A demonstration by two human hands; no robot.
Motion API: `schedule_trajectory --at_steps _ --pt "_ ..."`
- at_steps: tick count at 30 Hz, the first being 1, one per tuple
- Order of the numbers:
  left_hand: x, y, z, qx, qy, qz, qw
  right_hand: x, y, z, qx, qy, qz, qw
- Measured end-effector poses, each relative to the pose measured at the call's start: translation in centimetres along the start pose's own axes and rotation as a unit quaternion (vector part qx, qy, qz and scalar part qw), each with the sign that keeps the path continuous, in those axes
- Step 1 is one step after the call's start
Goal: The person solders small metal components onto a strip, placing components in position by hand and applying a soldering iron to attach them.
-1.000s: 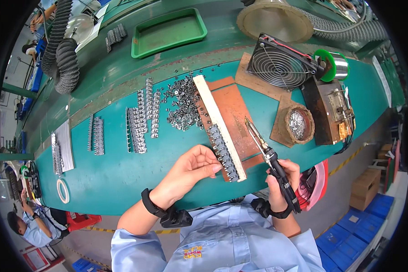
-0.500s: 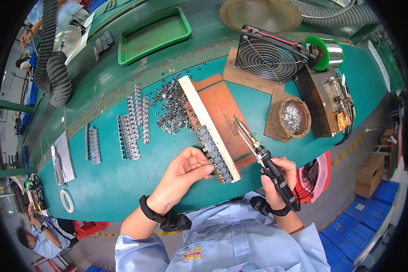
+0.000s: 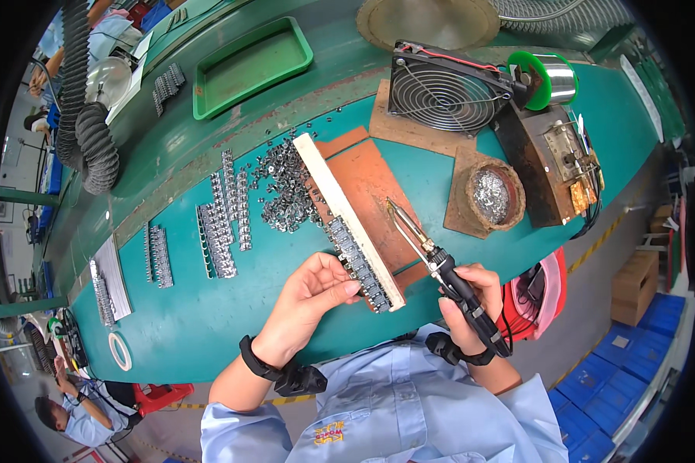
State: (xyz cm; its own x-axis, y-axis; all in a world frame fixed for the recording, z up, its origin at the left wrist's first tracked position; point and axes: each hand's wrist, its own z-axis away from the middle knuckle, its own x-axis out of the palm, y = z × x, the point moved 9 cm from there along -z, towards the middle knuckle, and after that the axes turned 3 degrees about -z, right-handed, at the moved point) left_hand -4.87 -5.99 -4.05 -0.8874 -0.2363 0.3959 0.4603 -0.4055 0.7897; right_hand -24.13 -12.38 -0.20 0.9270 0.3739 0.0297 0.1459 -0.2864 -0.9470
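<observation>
A pale wooden bar (image 3: 335, 193) lies slanted across a reddish-brown board (image 3: 372, 179). Along the bar's near left side runs a strip of small dark components with metal tabs (image 3: 355, 258). My left hand (image 3: 307, 299) is closed at the strip's left edge, fingers curled and thumb against it; the fingertips are partly hidden. In my right hand (image 3: 477, 301) is a black soldering iron (image 3: 449, 276) with a thin metal tube along its shaft. Its tip points up and left over the board, to the right of the bar and apart from the strip.
Loose small metal parts (image 3: 284, 185) are heaped left of the bar, with finished-looking component strips (image 3: 218, 231) farther left. Beyond stand a green tray (image 3: 255, 68), a fan (image 3: 448, 89), a solder spool (image 3: 547, 81), a round pot of metal scraps (image 3: 493, 194) and a tape ring (image 3: 120, 351).
The whole view has shifted slightly. Both hands keep nearly the same pose, and the soldering iron stays over the board with its tip apart from the strip.
</observation>
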Motion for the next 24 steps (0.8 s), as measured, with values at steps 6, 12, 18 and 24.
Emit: schedule_trajectory --at_steps 6,12,18,24 --pt "-0.4 -0.2 0.0 -0.008 -0.003 0.022 1.000 -0.3 0.2 0.2 0.014 0.016 -0.019 1.000" --pt "-0.2 -0.2 -0.3 0.003 -0.029 0.046 0.999 -1.6 -0.6 1.9 0.052 0.037 -0.075 0.995" --pt "-0.5 -0.5 -0.1 0.005 -0.032 0.063 0.997 -0.5 -3.8 2.1 -0.053 -0.125 0.059 0.989" --pt "-0.3 -0.6 -0.1 0.006 -0.034 0.072 0.997 0.3 -4.1 1.8 -0.053 -0.143 0.084 0.985"
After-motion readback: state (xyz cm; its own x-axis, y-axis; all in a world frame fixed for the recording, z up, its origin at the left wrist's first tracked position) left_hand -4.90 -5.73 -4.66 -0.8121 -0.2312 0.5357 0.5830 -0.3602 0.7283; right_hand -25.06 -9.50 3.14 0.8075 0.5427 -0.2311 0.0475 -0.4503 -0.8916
